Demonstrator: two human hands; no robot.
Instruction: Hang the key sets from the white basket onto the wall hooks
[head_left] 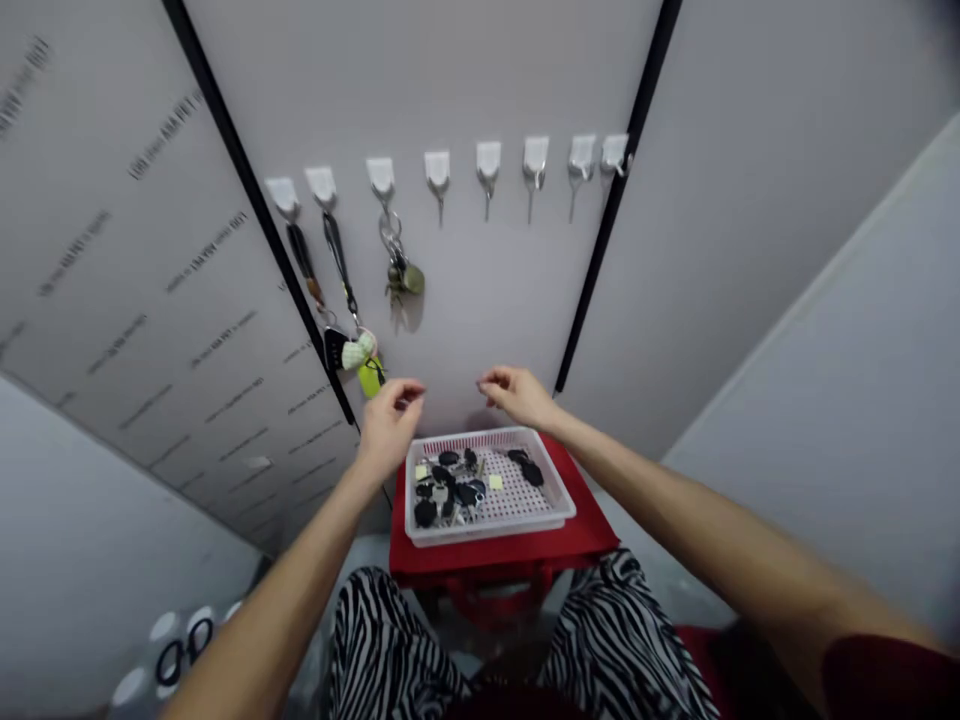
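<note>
My left hand (391,425) is raised over the left back corner of a white plastic basket (487,532), its fingers curled toward the thumb. Facing it across a gap, my right hand (521,397) has its fingertips drawn together above the basket's back rim. I cannot make out anything between the fingers of either hand. Inside the basket, several black-headed keys (442,490) lie heaped on the left. A smaller group of black keys (527,467) rests on the right, with a pale yellow square (496,482) between the groups.
Beneath the basket is a red surface (589,510). White hooks (437,170) line the panel ahead; the left ones carry black straps (339,255) and a key bunch (401,275). A yellow tag (370,378) hangs near my left hand. White-capped containers (165,628) stand lower left.
</note>
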